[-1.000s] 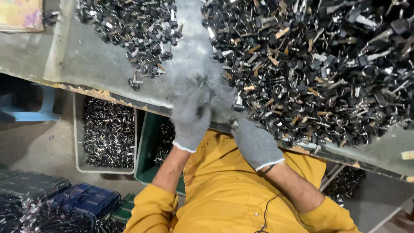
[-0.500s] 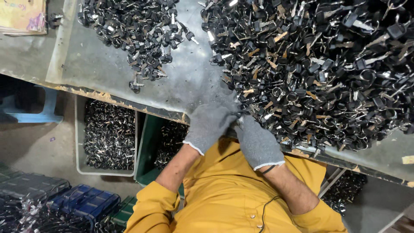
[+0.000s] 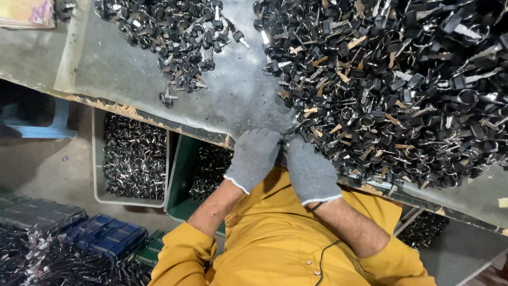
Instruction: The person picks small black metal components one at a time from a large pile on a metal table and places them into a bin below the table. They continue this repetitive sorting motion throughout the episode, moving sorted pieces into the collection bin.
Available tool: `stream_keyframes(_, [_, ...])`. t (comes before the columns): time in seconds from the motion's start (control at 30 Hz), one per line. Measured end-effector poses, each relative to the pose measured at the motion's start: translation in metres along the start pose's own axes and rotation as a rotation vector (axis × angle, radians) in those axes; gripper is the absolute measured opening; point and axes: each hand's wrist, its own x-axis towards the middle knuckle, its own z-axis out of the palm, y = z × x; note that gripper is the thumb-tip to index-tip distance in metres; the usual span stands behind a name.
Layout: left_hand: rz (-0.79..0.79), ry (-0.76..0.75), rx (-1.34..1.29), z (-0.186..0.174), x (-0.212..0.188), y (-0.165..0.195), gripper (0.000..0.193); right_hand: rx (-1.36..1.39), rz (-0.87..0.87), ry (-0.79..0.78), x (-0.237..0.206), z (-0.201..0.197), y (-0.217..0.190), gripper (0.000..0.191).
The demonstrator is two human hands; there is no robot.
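Keys (image 3: 402,90) lie heaped just beyond both gloved hands; left hand (image 3: 255,157) and right hand (image 3: 309,170) meet at the heap's edge, grip hidden. Small sorted pile (image 3: 180,37) lies farther left; most remains.

Both hands wear grey knit work gloves: the left hand (image 3: 255,158) has a thin white band at the cuff, and the right hand (image 3: 311,170) shows the same pale edging. Below them, in the lower middle of the frame, the forearms are bare. The sleeves are mustard-yellow and pushed up toward the elbows. The matching yellow garment has small round buttons and a thin dark cable running down its front.
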Motion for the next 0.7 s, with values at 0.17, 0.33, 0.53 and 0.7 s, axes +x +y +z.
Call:
stream_keyframes(0.17, [0.026, 0.049, -0.040, -0.001, -0.001, 0.002, 0.019, 0.204, -0.095, -0.007, 0.001, -0.010, 0.010, 0.025])
stream_keyframes(0.33, [0.053, 0.030, 0.019, 0.003, -0.002, 0.000, 0.014, 0.238, 0.028, -0.045, 0.002, -0.013, 0.002, 0.023])
stream_keyframes(0.53, [0.130, 0.025, 0.083, 0.007, -0.003, -0.003, 0.015, 0.080, -0.005, -0.048, 0.007, -0.004, -0.004, 0.024])
stream_keyframes(0.7, [0.046, 0.038, -0.034, 0.003, 0.000, -0.001, 0.020, 0.148, -0.022, -0.058, 0.008, -0.010, 0.002, 0.025])
